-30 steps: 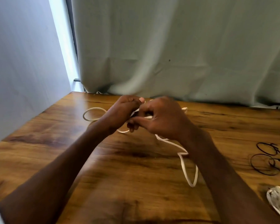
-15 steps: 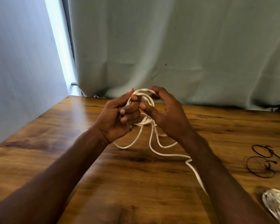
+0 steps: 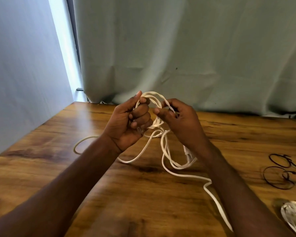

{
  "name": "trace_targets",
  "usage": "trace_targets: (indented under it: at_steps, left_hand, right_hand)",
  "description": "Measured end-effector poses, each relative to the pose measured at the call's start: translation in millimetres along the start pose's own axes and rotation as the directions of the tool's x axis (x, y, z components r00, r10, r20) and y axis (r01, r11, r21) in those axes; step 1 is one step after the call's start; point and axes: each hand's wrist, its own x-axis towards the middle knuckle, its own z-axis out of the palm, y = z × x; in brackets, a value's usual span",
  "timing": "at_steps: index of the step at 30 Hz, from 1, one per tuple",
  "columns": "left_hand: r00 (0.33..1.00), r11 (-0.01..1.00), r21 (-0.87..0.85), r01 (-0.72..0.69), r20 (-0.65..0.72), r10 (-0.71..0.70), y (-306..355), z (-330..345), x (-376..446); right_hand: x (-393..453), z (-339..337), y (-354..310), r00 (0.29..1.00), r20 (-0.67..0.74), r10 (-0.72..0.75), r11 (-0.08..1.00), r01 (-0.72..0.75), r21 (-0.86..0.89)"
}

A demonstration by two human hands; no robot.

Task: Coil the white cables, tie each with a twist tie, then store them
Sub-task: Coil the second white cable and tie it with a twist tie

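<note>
White cable (image 3: 154, 101): coil gripped in left hand (image 3: 130, 122); right hand (image 3: 176, 120) pinches a loop; loose tail trails toward near right table (image 3: 143, 194) edge, nearer right hand.

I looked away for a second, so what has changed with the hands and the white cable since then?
Both hands rose off the table, lifting the cable. Flat and loose before, it is now gathered into loops held up between them: the left hand grips them and the right hand guides a strand. The trailing slack has shifted. The black ties and the white bundle stayed put.
</note>
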Motion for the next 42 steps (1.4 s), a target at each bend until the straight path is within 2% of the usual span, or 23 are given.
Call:
trace_targets:
  at_steps: [2,4,6,9,11,13,15,17,18,21,22,24,25,28,30,33,37,39,42]
  left_hand:
    - [0.994,0.982,-0.174,-0.079,-0.088,0.064,4.3,-7.7,2.3]
    - [0.963,0.922,-0.332,-0.199,-0.242,0.12,12.5,-15.9,2.7]
    - [0.914,0.879,-0.364,-0.308,-0.37,0.167,18.9,-20.8,2.5]
    - [0.87,0.866,-0.301,-0.399,-0.423,0.254,20.5,-17.5,4.0]
    - [0.847,0.889,-0.177,-0.423,-0.425,0.319,21.2,-13.6,5.7]
    - [0.84,0.909,-0.015,-0.416,-0.388,0.378,22.0,-11.0,5.9]
    - [0.83,0.885,0.262,-0.385,-0.322,0.456,19.1,-10.3,6.2]
    - [0.798,0.732,0.601,-0.321,-0.243,0.551,10.5,-10.3,6.6]
    - [0.792,0.637,0.713,-0.292,-0.194,0.579,5.0,-10.5,7.2]
    - [0.801,0.462,0.856,-0.231,-0.103,0.59,-8.0,-17.2,7.1]
    - [0.79,0.384,0.901,-0.201,-0.082,0.607,-10.6,-21.5,6.7]
    - [0.769,0.197,0.974,-0.109,-0.043,0.638,-14.2,-32.2,5.2]
    - [0.773,0.178,0.981,-0.083,-0.049,0.632,-15.0,-34.7,4.4]
    - [0.798,0.218,0.972,-0.088,-0.062,0.599,-14.5,-36.5,3.8]
    - [0.851,0.268,0.959,-0.093,-0.063,0.522,-14.0,-34.5,4.4]
    - [0.939,0.422,0.901,-0.106,-0.048,0.339,-13.0,-27.9,0.5]
    - [0.988,0.543,0.834,-0.094,0.011,0.155,-8.1,-11.6,-4.7]
    - [0.995,0.592,0.801,-0.091,0.05,0.086,-1.4,-3.4,-5.8]
    - [0.986,0.729,0.681,-0.066,0.155,-0.055,8.2,9.1,-9.9]
  right_hand:
    - [2.0,-4.6,8.7,0.999,-0.037,0.039,0.998,-0.041,-0.04]
    - [1.4,-6.5,15.5,0.998,-0.013,0.064,0.982,-0.066,-0.178]
    - [-2.7,-1.3,17.4,0.996,0.064,0.066,0.94,-0.04,-0.338]
    - [-10.4,11.1,3.2,0.981,0.192,0.035,0.903,0.052,-0.427]
    - [-11.4,16.5,-6.2,0.962,0.269,0.032,0.906,0.085,-0.414]
    - [-12.1,19.5,-9.8,0.948,0.313,0.061,0.938,0.052,-0.342]
    - [-13.5,20.2,-11.1,0.927,0.362,0.099,0.978,-0.022,-0.209]
    - [-13.3,20.8,-13.4,0.888,0.442,0.125,0.992,-0.097,-0.085]
    - [-12.9,21.8,-16.6,0.878,0.464,0.115,0.993,-0.107,-0.043]
    - [-10.8,26.9,-20.8,0.879,0.474,0.055,0.994,-0.091,0.053]
    - [-10.1,27.3,-21.8,0.87,0.49,0.058,0.984,-0.132,0.118]
    - [-9.8,20.8,-22.9,0.844,0.516,0.148,0.915,-0.315,0.253]
    - [-10.1,16.2,-24.0,0.823,0.539,0.179,0.875,-0.383,0.295]
    - [-9.8,6.1,-26.6,0.805,0.576,0.143,0.826,-0.417,0.378]
    - [-7.8,4.0,-27.6,0.843,0.526,0.114,0.741,-0.425,0.52]
    - [-3.2,-3.2,-28.1,0.905,0.418,0.08,0.617,-0.375,0.692]
    - [6.3,-14.1,-21.7,0.968,0.2,0.149,0.718,-0.245,0.652]
    - [9.2,-17.4,-16.5,0.969,0.088,0.231,0.727,-0.232,0.646]
    - [8.3,-22.9,-6.6,0.942,-0.001,0.336,0.718,-0.256,0.648]
